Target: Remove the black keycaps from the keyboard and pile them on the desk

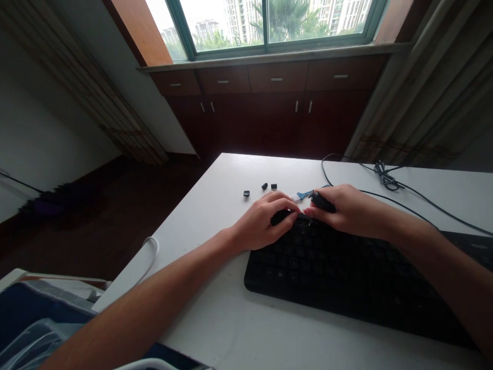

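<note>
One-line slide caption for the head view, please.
Left hand at a black keyboard, right hand holding a dark-handled tool, three small black pieces on the white table.

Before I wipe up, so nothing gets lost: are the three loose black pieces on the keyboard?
No, the black pieces lie on the white table.

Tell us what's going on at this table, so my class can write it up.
A person is working at a black keyboard on a white table. The right hand grips a black tool, with thin wire showing by the top keys. The left hand rests at the keyboard's upper left; whether it holds anything is unclear. Three small black pieces, apparently keycaps, lie beyond the left hand, and a blue brush lies by the right.
</note>
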A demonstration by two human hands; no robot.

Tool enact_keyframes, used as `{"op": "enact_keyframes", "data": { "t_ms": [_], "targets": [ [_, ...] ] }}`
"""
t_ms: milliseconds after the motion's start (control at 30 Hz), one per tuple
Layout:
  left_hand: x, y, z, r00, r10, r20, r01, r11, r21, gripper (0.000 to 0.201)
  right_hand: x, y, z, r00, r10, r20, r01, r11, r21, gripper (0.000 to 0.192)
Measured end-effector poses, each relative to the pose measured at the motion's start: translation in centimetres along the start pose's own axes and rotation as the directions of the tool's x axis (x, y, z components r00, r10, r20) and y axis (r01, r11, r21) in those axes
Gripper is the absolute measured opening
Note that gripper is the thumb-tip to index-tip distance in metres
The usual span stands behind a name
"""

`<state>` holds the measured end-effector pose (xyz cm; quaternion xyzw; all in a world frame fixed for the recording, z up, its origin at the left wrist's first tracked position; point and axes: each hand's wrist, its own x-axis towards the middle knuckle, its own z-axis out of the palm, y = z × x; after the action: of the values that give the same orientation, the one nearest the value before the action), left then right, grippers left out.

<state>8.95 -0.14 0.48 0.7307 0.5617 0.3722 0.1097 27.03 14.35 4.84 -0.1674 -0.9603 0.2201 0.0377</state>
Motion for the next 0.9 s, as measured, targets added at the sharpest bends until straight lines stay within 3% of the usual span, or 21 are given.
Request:
{"op": "enact_keyframes", "data": {
  "t_ms": [200,467,667,767,900],
  "targets": [
    [0.0,0.1,0.0,1.000,0.005,-0.003,-0.005,1.000,-0.004,0.016,-0.2,0.2,-0.5,0.994,-0.109,0.028,0.111,0.991,-0.077,0.027],
    [-0.1,0.1,-0.1,1.000,0.006,0.007,-0.006,1.000,-0.007,0.017,-0.3,0.8,-0.9,0.977,-0.199,0.072,0.202,0.979,-0.041,0.017],
    [0.0,0.1,0.0,1.000,0.007,0.003,-0.007,1.000,0.001,0.016,-0.2,-0.3,-0.4,0.994,-0.110,0.000,0.109,0.984,-0.140,0.032],
    [0.1,0.1,0.0,1.000,0.000,0.007,0.000,1.000,-0.003,0.015,0.0,-0.2,-0.1,0.999,-0.035,-0.009,0.034,0.997,-0.063,0.034],
    [0.1,0.0,0.0,1.000,-0.009,0.013,0.009,1.000,-0.007,0.015,0.2,0.5,-0.4,0.997,0.033,0.069,-0.038,0.997,0.071,0.031]
  ]
}}
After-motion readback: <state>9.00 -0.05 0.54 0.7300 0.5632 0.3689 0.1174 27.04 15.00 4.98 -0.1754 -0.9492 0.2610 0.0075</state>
